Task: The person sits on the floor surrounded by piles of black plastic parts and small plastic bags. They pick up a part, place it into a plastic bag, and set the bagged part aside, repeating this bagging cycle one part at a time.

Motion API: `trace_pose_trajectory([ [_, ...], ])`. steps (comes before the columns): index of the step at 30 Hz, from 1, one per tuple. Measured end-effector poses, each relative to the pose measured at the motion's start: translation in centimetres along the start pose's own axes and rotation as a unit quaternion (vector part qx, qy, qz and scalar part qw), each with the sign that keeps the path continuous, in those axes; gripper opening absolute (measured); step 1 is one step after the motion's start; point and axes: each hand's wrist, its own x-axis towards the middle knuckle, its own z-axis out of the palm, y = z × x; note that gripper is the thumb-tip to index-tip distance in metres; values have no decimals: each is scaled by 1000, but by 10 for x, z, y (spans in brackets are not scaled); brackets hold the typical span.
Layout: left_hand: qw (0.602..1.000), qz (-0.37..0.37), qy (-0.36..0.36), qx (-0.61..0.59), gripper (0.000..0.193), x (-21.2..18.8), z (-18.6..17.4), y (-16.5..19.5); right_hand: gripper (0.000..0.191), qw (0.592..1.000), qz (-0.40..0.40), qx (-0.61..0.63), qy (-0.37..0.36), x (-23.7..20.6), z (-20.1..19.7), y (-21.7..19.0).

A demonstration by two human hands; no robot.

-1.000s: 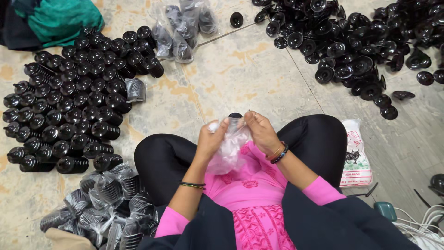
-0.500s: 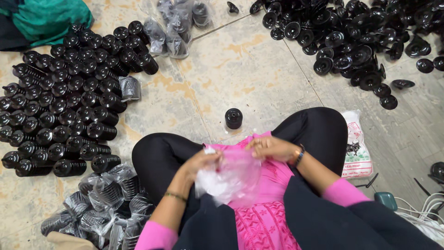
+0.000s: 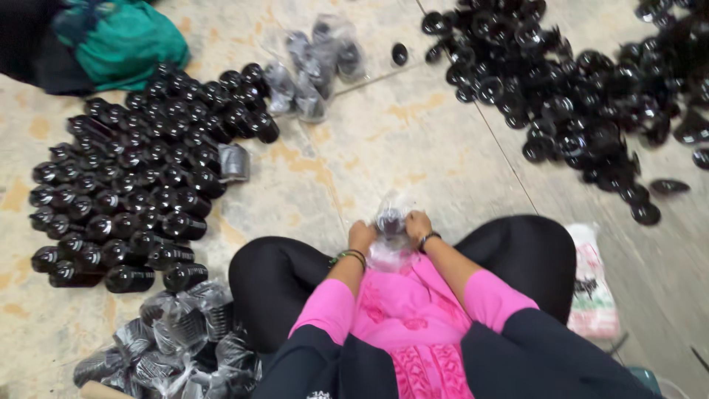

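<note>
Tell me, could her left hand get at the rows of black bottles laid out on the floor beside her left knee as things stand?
Probably yes. The black bottles lie on open floor beside her knee with nothing between, though the left hand is busy gripping the clear bag with the right hand.

Pink short-sleeved embroidered tunic (image 3: pixel 413 325), black trousers (image 3: pixel 517 255), dark scarf (image 3: pixel 517 362) at six o'clock; green bangles (image 3: pixel 348 257) left wrist, dark band (image 3: pixel 428 238) right.

My top (image 3: pixel 413 325) is bright pink with darker pink embroidery, my trousers (image 3: pixel 295 277) black. The jars (image 3: pixel 125 192) on the left are glossy black, as is the far-right heap (image 3: pixel 583 96). The floor (image 3: pixel 384 155) is beige with orange blotches; the far-left cloth (image 3: pixel 122 37) is teal.
</note>
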Motion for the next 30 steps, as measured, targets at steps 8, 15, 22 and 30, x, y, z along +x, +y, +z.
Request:
trace_pose_trajectory([
  [8, 909, -69, -49, -407, 25, 11, 0, 6, 12, 968, -5, 250, -7, 10, 7, 12],
  [15, 772, 87, -256, -575, 18, -12, -28, -3, 9, 726, -59, 615, -301, -14, -23, 9],
  [22, 812, 256, -320, -416, 14, -67, -103, 2, 19, 868, -151, 381, -282, -45, -90, 26],
  [30, 968, 202, -144, 20, 29, -92, -108, 8, 18, 958, -96, 223, -151, -65, -110, 40],
])
